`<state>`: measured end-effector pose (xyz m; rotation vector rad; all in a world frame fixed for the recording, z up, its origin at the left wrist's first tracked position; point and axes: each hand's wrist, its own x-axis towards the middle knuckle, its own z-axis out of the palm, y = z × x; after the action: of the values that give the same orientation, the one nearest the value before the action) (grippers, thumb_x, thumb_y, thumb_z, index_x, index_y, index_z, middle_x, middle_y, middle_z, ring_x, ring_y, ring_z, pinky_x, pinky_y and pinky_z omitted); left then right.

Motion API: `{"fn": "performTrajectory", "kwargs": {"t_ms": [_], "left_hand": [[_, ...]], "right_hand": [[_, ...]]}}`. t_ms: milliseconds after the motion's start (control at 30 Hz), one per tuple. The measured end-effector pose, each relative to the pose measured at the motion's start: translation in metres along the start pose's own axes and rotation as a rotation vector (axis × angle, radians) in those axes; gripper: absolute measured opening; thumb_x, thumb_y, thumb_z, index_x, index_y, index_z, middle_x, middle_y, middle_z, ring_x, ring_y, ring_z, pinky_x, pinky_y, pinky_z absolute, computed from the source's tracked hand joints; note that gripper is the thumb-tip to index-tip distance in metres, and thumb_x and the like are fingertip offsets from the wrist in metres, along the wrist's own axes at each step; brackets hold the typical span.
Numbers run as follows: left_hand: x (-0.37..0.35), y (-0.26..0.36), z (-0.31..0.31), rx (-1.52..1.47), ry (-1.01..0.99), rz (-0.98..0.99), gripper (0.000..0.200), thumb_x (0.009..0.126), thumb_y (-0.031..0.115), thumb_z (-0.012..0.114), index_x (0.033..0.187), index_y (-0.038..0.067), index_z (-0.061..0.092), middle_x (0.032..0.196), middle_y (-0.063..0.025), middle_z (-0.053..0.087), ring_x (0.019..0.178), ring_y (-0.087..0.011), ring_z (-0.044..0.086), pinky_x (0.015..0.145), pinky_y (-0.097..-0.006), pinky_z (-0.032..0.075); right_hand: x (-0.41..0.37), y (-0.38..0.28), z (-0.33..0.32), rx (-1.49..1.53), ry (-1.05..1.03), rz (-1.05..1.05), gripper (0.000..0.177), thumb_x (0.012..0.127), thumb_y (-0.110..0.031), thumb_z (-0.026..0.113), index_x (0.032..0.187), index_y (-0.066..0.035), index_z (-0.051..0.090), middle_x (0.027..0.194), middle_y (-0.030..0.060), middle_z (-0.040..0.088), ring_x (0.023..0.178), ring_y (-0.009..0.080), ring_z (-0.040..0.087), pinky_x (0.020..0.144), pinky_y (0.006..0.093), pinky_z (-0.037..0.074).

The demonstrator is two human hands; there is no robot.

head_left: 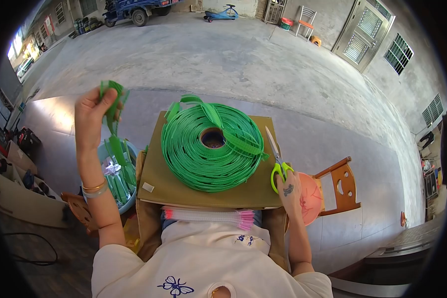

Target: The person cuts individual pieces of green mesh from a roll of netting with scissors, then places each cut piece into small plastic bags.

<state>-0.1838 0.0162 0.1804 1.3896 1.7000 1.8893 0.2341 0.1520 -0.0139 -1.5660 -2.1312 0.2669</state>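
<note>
Between cuts, apparently: left hand (91,114) pinches short green plastic strips (115,94) above a blue bowl (128,204) at left, right hand (290,191) grips yellow-handled scissors (275,159) beside the green strap coil (193,159).

You sit in a home yard — gray concrete ground (263,59), a metal door (362,32) far right, a parked cart (134,9) far left.
</note>
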Motion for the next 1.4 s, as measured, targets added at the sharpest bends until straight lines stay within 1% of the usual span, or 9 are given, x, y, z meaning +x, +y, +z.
{"fn": "performTrajectory", "kwargs": {"t_ms": [200,433,533,733,800,967,1067,1200,1400], "left_hand": [[0.025,0.057,0.001,-0.229,-0.069,0.256,0.02,0.085,0.019,0.061,0.096,0.003,0.063,0.079,-0.0066,0.064,0.065,-0.0108,0.061,0.049,-0.0211,0.046],[0.01,0.099,0.111,-0.194,-0.581,0.345,0.021,0.087,0.017,0.058,0.097,0.0,0.063,0.091,-0.0086,0.064,0.082,-0.0126,0.061,0.077,-0.0267,0.048],[0.012,0.091,0.144,-0.197,-0.6,0.551,0.029,0.086,0.019,0.059,0.106,-0.002,0.06,0.094,-0.0102,0.064,0.087,-0.013,0.06,0.078,-0.0251,0.047],[0.008,0.083,0.133,-0.456,-0.753,-0.211,0.039,0.084,0.014,0.063,0.114,-0.006,0.051,0.092,-0.0105,0.064,0.081,-0.0111,0.061,0.073,-0.0233,0.048],[0.004,0.073,0.131,-0.227,-0.864,-0.149,0.036,0.084,0.012,0.063,0.112,-0.007,0.052,0.09,-0.0096,0.064,0.079,-0.0104,0.061,0.071,-0.023,0.049],[-0.003,0.073,0.13,-0.163,-0.968,-0.25,0.023,0.084,0.009,0.062,0.101,-0.005,0.059,0.089,-0.0079,0.065,0.08,-0.009,0.06,0.071,-0.023,0.049],[-0.011,0.076,0.132,-0.025,-0.837,-0.063,0.016,0.08,0.005,0.064,0.094,-0.003,0.064,0.093,-0.0078,0.066,0.088,-0.0142,0.061,0.079,-0.028,0.047],[-0.012,0.074,0.135,0.171,-0.583,0.595,0.013,0.071,0.001,0.068,0.084,0.001,0.068,0.097,-0.009,0.066,0.101,-0.0235,0.058,0.091,-0.0355,0.042],[-0.005,0.07,0.131,0.106,-0.737,0.445,0.011,0.068,0.002,0.07,0.079,0.003,0.07,0.09,-0.0093,0.068,0.099,-0.0235,0.06,0.097,-0.0409,0.035]], "right_hand": [[0.002,0.0,-0.002,-0.134,0.034,-0.169,0.025,0.077,-0.018,0.064,0.086,0.006,0.058,0.09,0.0185,0.055,0.082,0.0323,0.054,0.071,0.0396,0.044],[0.047,-0.17,-0.118,1.178,-0.124,-0.576,0.022,0.08,-0.016,0.065,0.095,0.001,0.062,0.098,0.0087,0.06,0.087,0.0157,0.056,0.073,0.0268,0.044],[0.05,-0.218,-0.134,1.494,-0.084,-0.534,0.02,0.082,-0.014,0.065,0.093,0.002,0.063,0.092,0.0078,0.062,0.077,0.0119,0.058,0.067,0.024,0.045],[0.091,-0.207,-0.139,1.563,0.155,-0.382,0.02,0.083,-0.015,0.064,0.087,0.005,0.062,0.075,0.0078,0.063,0.062,0.0108,0.058,0.053,0.0245,0.05],[0.098,-0.196,-0.14,1.541,0.224,-0.322,0.019,0.084,-0.015,0.063,0.083,0.004,0.062,0.075,0.0084,0.063,0.062,0.0116,0.059,0.05,0.0263,0.05],[0.11,-0.176,-0.127,1.738,0.037,-0.176,0.019,0.086,-0.017,0.059,0.085,0.002,0.059,0.074,0.0066,0.06,0.06,0.0131,0.058,0.049,0.0273,0.05],[0.114,-0.167,-0.105,1.873,-0.268,-0.005,0.02,0.088,-0.019,0.056,0.086,0.001,0.058,0.074,0.0061,0.059,0.06,0.0136,0.058,0.049,0.0278,0.05],[0.092,-0.175,-0.086,1.86,-0.672,0.096,0.019,0.088,-0.021,0.053,0.088,-0.002,0.058,0.079,0.004,0.059,0.067,0.0138,0.058,0.051,0.0264,0.048],[0.07,-0.184,-0.052,1.836,-1.006,-0.067,0.023,0.088,-0.027,0.053,0.096,-0.006,0.057,0.087,0.0032,0.059,0.074,0.0135,0.057,0.058,0.0272,0.047]]}}
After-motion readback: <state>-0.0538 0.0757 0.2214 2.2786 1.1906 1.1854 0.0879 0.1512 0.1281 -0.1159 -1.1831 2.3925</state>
